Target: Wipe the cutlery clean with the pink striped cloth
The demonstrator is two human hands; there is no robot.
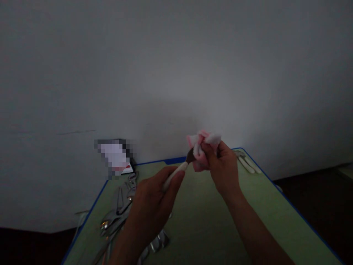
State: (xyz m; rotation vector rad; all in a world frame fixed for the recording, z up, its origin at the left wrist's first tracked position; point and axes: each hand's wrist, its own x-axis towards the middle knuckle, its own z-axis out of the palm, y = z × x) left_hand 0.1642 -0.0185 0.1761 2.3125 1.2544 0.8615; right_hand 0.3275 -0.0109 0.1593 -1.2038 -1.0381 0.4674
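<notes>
My left hand (157, 195) is closed around the white handle of a slim tool (176, 176), which points up and to the right. Its dark metal neck widens towards a pink and white cloth (200, 156), and the tip is hidden in the folds, so its exact kind does not show. My right hand (224, 165) pinches the bunched cloth around that metal end, thumb on the near side. Both hands are raised over the far part of the green table (198, 221).
Several metal wrenches and pliers (117, 217) lie along the table's left side, partly behind my left arm. White-handled pliers (246, 162) rest at the far right corner. A pixelated dark-edged device (116, 156) stands at the far left corner, near the grey wall (176, 66).
</notes>
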